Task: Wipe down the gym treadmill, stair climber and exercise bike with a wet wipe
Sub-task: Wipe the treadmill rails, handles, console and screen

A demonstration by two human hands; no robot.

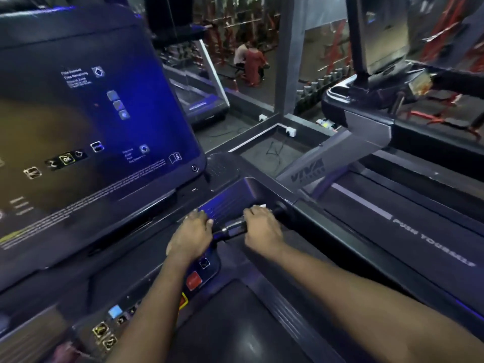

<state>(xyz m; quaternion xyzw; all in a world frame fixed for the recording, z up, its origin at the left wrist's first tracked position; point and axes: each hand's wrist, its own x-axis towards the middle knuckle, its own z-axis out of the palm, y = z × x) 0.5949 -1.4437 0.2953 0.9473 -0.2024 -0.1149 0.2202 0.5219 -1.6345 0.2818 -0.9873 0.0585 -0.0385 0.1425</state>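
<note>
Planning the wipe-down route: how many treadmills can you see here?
3: the treadmill under both hands, one beside it on the right, one farther back beyond the console. More may be hidden.

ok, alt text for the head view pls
Two bare hands work at a treadmill's handlebar: the right hand grips it with a bit of white wipe showing, the left hand rests beside it below the dark console screen. Another treadmill stands to the right.

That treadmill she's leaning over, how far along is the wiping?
Nothing shows as finished. In hand: the right hand presses a white wipe on the handlebar, with the left hand alongside on the treadmill console. No stair climber or bike is in view.
</note>
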